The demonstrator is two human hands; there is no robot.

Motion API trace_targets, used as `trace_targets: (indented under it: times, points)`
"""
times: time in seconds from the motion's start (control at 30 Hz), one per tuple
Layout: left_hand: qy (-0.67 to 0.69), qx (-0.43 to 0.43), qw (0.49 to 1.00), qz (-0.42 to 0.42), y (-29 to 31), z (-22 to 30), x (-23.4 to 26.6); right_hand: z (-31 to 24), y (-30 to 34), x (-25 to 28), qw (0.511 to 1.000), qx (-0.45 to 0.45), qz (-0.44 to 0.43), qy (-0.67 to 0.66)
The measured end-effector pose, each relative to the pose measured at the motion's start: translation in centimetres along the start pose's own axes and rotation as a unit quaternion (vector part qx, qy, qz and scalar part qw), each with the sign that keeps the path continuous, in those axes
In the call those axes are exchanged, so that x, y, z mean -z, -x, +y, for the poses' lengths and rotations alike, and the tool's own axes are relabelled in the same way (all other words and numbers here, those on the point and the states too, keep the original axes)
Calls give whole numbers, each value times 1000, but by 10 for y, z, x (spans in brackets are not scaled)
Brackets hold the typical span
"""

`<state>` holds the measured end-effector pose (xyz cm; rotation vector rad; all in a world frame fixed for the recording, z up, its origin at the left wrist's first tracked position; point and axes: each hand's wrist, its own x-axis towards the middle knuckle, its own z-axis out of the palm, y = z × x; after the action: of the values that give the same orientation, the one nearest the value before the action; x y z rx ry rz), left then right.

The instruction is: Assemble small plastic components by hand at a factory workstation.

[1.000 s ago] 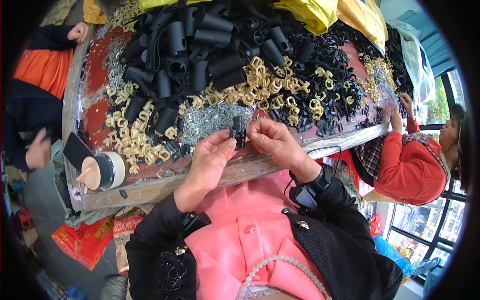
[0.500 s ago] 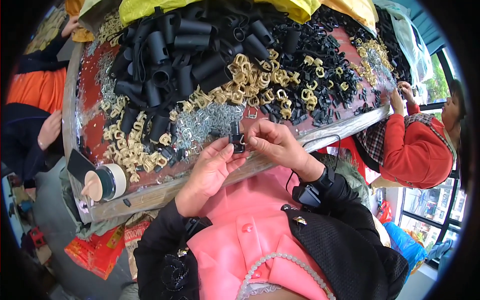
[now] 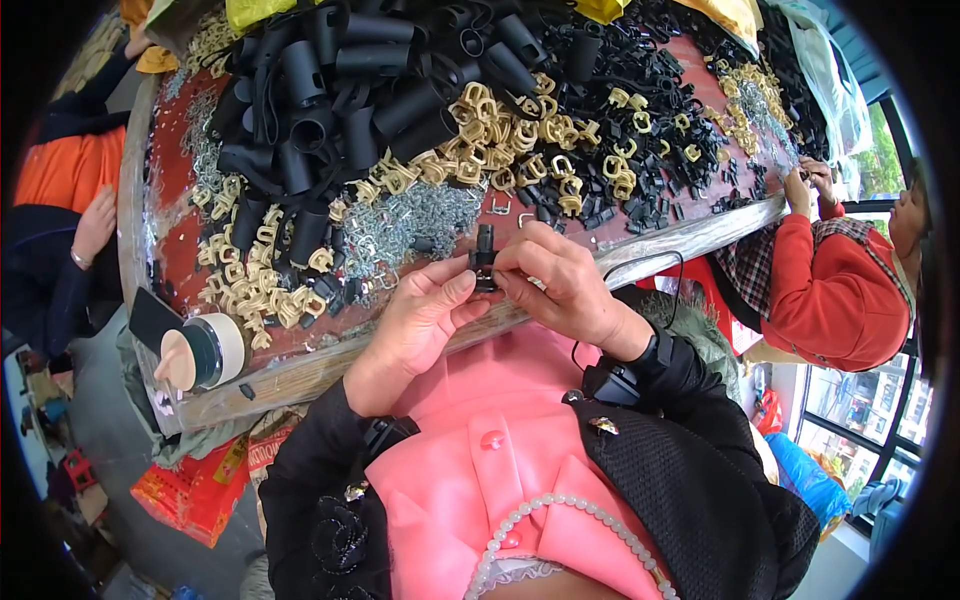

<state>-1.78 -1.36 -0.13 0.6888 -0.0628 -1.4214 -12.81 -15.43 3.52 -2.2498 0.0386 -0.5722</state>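
Over the table's near edge, both of my hands meet at one small black plastic piece, which stands upright between my fingertips. My left hand pinches its lower part between thumb and fingers. From the other side, my right hand presses its thumb and index finger against the same piece; whether a metal wire loop still sits there is hidden by the fingers. Just beyond lies a heap of silvery wire loops, with two loose loops nearby. Beige plastic buckles are piled behind them.
Black tubes with straps heap up at the back left, small black parts at the right. A round container stands at the table's wooden edge. A co-worker in red works at the right; another person's hand rests at left.
The wire loop that showed at my right fingertips is now covered by my fingers. The black piece has turned more upright, and my view has shifted slightly.
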Motion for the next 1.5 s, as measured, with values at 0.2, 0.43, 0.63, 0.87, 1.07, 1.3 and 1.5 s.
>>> trace_targets:
  times: [0.2,0.43,0.63,0.87,1.07,1.3,1.5]
  points:
    - [-6,7,1000,-2,0,1,0,-2,2,-2,998,30,14,47]
    - [-26,11,1000,0,2,-1,1,-2,7,-1,996,55,8,71]
    - [11,22,1000,16,2,-1,2,1,8,8,999,22,-36,-5]
    - [-4,59,998,10,3,-2,1,-1,13,8,979,148,-101,94]
    - [-10,63,997,34,4,-2,-1,-3,14,4,966,158,-91,184]
    - [9,67,997,34,3,-2,0,-4,11,7,993,68,-34,95]
    - [22,58,998,3,2,0,-1,-1,9,3,993,38,1,111]
